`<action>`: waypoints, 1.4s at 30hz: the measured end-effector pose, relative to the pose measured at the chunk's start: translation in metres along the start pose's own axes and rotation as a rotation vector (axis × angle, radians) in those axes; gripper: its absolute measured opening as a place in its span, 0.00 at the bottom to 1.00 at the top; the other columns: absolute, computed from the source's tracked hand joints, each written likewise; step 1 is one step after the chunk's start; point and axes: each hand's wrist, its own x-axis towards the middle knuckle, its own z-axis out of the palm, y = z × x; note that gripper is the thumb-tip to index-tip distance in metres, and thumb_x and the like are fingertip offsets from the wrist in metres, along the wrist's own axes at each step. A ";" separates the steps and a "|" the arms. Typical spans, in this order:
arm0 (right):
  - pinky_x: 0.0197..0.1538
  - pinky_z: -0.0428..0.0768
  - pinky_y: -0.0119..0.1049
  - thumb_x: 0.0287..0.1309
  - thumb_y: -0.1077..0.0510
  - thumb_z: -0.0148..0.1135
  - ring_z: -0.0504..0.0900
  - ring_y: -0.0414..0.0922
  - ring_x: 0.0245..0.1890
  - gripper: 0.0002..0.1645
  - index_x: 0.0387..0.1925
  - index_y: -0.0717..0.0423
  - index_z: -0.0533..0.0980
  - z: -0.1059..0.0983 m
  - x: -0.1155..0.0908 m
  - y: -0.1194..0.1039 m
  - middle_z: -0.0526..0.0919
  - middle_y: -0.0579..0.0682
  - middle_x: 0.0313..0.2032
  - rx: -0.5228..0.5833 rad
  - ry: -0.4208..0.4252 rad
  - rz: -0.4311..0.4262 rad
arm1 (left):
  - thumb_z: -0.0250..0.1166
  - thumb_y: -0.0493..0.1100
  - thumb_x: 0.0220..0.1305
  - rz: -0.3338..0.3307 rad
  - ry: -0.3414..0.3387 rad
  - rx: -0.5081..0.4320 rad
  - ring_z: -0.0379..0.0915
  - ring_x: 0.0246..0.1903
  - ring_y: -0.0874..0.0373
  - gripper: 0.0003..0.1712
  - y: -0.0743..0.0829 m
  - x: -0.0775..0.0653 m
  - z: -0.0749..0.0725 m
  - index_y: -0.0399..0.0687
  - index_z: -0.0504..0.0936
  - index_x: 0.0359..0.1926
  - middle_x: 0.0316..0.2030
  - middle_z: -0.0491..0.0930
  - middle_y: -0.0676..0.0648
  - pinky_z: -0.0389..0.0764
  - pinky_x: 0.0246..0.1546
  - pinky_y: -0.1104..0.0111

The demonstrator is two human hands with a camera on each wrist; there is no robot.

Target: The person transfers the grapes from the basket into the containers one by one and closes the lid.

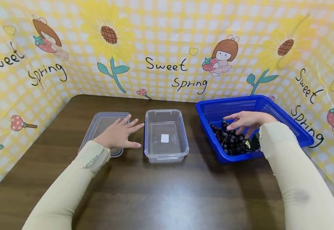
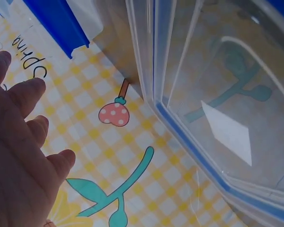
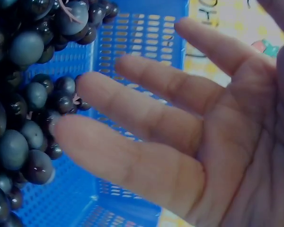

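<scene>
My left hand (image 1: 119,134), its fingers spread, is over the right part of a clear plastic lid (image 1: 101,125) with a blue seal and hides some of it. Its fingertips point toward a clear rectangular food container (image 1: 185,150), which has a white square label on its bottom. In the left wrist view, that hand (image 2: 23,142) holds nothing. My right hand (image 1: 243,122) hovers over dark grapes (image 1: 233,143) in a blue plastic basket (image 1: 217,150). Seen from the right wrist, its extended fingers (image 3: 137,106) are beside the grape clusters, gripping none.
A brown wooden table (image 1: 161,191) carries the lid, container and basket in a row from left to right. Yellow checked cloth (image 1: 167,41) with printed flowers hangs behind and along both sides. Slotted walls (image 3: 132,40) surround the grapes. A small yellow-and-black tag (image 1: 248,144) lies among them.
</scene>
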 end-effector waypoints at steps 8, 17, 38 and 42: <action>0.34 0.83 0.41 0.67 0.49 0.56 0.74 0.62 0.57 0.48 0.75 0.58 0.40 -0.004 0.012 0.009 0.53 0.72 0.68 0.097 -0.043 0.031 | 0.57 0.70 0.59 0.056 0.027 0.004 0.34 0.71 0.36 0.49 0.003 0.012 0.003 0.51 0.56 0.74 0.71 0.54 0.41 0.44 0.65 0.38; 0.64 0.59 0.63 0.61 0.38 0.57 0.70 0.66 0.59 0.61 0.73 0.59 0.30 0.004 0.030 0.014 0.35 0.71 0.71 0.006 -0.195 0.076 | 0.56 0.72 0.58 0.048 0.013 0.059 0.40 0.71 0.36 0.50 0.018 0.009 0.016 0.48 0.60 0.72 0.70 0.57 0.42 0.48 0.62 0.35; 0.59 0.71 0.52 0.64 0.46 0.56 0.62 0.66 0.64 0.51 0.72 0.70 0.42 0.015 0.054 0.009 0.39 0.76 0.69 -0.209 -0.135 0.078 | 0.59 0.75 0.51 0.026 0.042 0.058 0.44 0.70 0.36 0.53 0.022 0.007 0.012 0.50 0.64 0.71 0.70 0.59 0.46 0.49 0.61 0.33; 0.66 0.58 0.58 0.62 0.44 0.56 0.45 0.69 0.69 0.53 0.72 0.70 0.42 0.015 0.060 0.010 0.39 0.75 0.69 -0.268 -0.133 0.066 | 0.59 0.75 0.51 0.017 0.027 0.051 0.44 0.70 0.37 0.53 0.022 0.009 0.008 0.50 0.63 0.71 0.70 0.59 0.46 0.48 0.61 0.34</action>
